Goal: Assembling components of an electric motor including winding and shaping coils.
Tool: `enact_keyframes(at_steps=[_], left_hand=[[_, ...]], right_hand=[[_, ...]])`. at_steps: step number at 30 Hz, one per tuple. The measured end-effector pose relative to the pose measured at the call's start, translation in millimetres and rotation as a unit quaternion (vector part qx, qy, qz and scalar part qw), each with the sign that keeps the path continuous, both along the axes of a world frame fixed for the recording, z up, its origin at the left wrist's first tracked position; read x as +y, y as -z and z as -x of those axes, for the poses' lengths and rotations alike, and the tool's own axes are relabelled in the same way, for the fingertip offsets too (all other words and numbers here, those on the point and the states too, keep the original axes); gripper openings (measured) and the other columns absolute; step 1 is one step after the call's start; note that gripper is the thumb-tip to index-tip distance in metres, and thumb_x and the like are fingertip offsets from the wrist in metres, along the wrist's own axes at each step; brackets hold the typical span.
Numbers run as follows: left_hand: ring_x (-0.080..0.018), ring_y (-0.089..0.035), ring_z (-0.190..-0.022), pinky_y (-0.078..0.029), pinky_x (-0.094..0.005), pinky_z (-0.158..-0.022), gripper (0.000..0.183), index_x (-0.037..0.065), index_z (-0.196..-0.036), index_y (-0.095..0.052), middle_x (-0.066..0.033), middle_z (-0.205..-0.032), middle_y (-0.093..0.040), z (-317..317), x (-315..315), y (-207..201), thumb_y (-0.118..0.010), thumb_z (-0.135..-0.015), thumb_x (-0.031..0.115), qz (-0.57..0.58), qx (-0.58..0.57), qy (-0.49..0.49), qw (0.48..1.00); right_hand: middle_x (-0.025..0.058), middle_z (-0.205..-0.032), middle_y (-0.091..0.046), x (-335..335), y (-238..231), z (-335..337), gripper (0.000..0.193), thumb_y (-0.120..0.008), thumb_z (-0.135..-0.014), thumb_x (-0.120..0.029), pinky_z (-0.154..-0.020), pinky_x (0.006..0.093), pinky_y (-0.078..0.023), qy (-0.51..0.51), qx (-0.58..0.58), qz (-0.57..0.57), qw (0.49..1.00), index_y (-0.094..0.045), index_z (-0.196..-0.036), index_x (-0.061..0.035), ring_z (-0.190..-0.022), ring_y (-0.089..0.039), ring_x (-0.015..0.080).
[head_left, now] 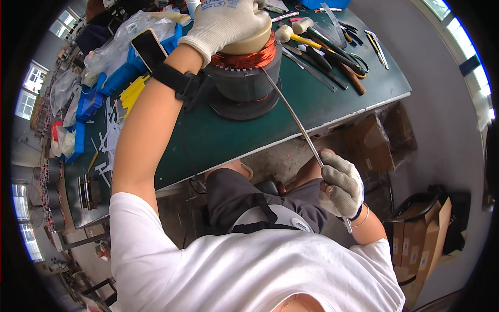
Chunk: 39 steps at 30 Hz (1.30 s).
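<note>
Two gloved hands are at work on one motor stator (244,78), which stands upright on the green bench top (218,140), near its front edge. Farthest left, blue bins (91,101) and loose yellow strips (132,93) are seen, well apart from the work. The left hand (226,21) is laid over the cream cap (254,41) on top of the stator, its fingers curled down around the cap, with the copper winding (244,58) showing just beneath. A phone (150,48) is strapped to that forearm. From the stator's side a long flat metal strip (296,119) runs down past the bench edge to the right hand (340,187), whose fingers are closed tight around its lower end.

The pull would best be kept in line with the slot (a sideways lever could scrape the copper), and the cap should be pressed firmly so the stator is not tipped or dragged. Mallets and pliers (322,47) lie behind, to the right.
</note>
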<state>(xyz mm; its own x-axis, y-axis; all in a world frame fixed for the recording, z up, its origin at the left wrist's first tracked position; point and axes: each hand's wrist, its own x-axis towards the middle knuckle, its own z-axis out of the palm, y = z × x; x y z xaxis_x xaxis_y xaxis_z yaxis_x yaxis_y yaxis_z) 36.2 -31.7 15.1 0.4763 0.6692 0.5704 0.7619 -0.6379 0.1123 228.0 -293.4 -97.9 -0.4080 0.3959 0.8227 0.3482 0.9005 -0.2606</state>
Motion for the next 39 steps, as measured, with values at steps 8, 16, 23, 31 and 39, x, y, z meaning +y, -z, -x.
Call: enact_keyframes(at_steps=[8, 16, 23, 31, 39], left_hand=[[-0.0362, -0.069, -0.093, -0.054, -0.0449, -0.085, 0.032, 0.012, -0.1, -0.076, -0.0189, -0.098, -0.071, 3, -3, 0, -0.063, -0.082, 0.036, 0.0, -0.001, 0.018, 1.0], [-0.0358, -0.069, -0.094, -0.054, -0.0431, -0.086, 0.031, 0.01, -0.097, -0.076, -0.0172, -0.098, -0.072, 16, 10, -1, -0.066, -0.082, 0.035, 0.002, -0.022, 0.14, 0.99], [-0.0374, -0.068, -0.098, -0.049, -0.0453, -0.098, 0.033, 0.013, -0.103, -0.076, -0.0191, -0.105, -0.071, -1, -4, 4, -0.058, -0.085, 0.033, -0.022, 0.043, 0.002, 0.999], [-0.0377, -0.068, -0.096, -0.043, -0.0515, -0.105, 0.031, 0.015, -0.1, -0.077, -0.0184, -0.101, -0.071, 1, -1, 5, -0.059, -0.084, 0.034, -0.015, 0.013, 0.028, 0.999], [-0.0363, -0.069, -0.091, -0.053, -0.0456, -0.089, 0.031, 0.013, -0.098, -0.078, -0.0179, -0.096, -0.071, 3, 3, 3, -0.061, -0.083, 0.034, -0.04, -0.01, 0.039, 0.998]], right_hand=[[0.0181, -0.101, -0.074, 40, -81, 2, 0.021, -0.069, -0.091, 0.002, -0.076, 0.0361, -0.06, 0.131, 0.156, 0.06, 0.977, -0.064, -0.111, 0.0028, -0.094, -0.073, 0.0277], [0.0201, -0.098, -0.07, 8, -70, 13, 0.017, -0.065, -0.088, 0.006, -0.079, 0.0471, -0.059, 0.093, 0.008, 0.055, 0.994, -0.06, -0.104, 0.0013, -0.093, -0.072, 0.0423], [0.0228, -0.087, -0.062, 5, -38, 24, 0.023, -0.072, -0.063, 0.005, -0.06, 0.0458, -0.057, 0.045, -0.027, -0.006, 0.999, -0.058, -0.081, 0.0052, -0.084, -0.066, 0.0477], [0.021, -0.078, -0.058, 5, -31, 27, 0.028, -0.074, -0.059, 0.004, -0.058, 0.0463, -0.056, 0.042, -0.022, -0.008, 0.999, -0.055, -0.079, 0.0039, -0.073, -0.063, 0.0434], [0.0121, -0.097, -0.073, 41, -95, 22, 0.014, -0.069, -0.087, 0.007, -0.076, 0.0268, -0.057, 0.214, 0.178, 0.077, 0.957, -0.068, -0.101, 0.0034, -0.085, -0.072, 0.0176]])
